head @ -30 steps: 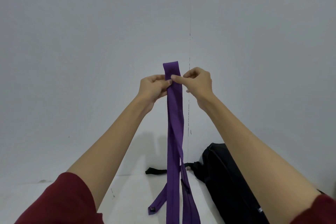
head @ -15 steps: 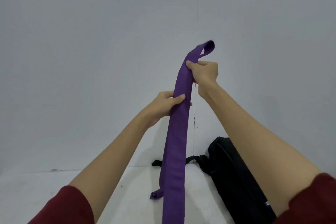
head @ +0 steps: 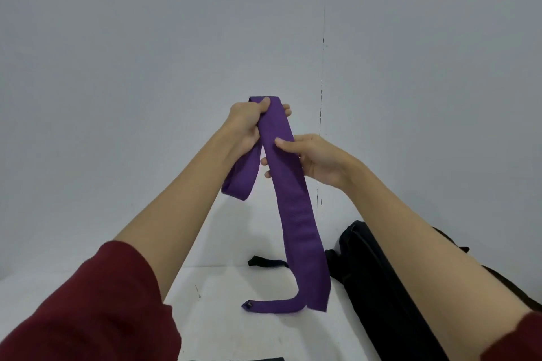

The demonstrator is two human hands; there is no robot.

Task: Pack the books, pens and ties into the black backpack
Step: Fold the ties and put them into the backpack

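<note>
I hold a purple tie [head: 296,214] up in front of the wall. My left hand [head: 249,123] grips its top, where the tie is folded over, and a short loop hangs down behind that hand. Lower down, my right hand [head: 316,160] pinches the tie between thumb and fingers. The long part hangs to the white table [head: 223,316], where its ends lie bent to the left. The black backpack [head: 378,287] lies on the table at the right, partly hidden by my right forearm.
A black strap [head: 265,261] of the backpack lies on the table behind the tie. The grey wall stands close behind the table. A dark edge of some object [head: 264,359] shows at the bottom of the view.
My left hand moved up to the top of the tie and my right hand dropped below it. The tie's upper part is now folded into a loop, and its lower ends rose.
</note>
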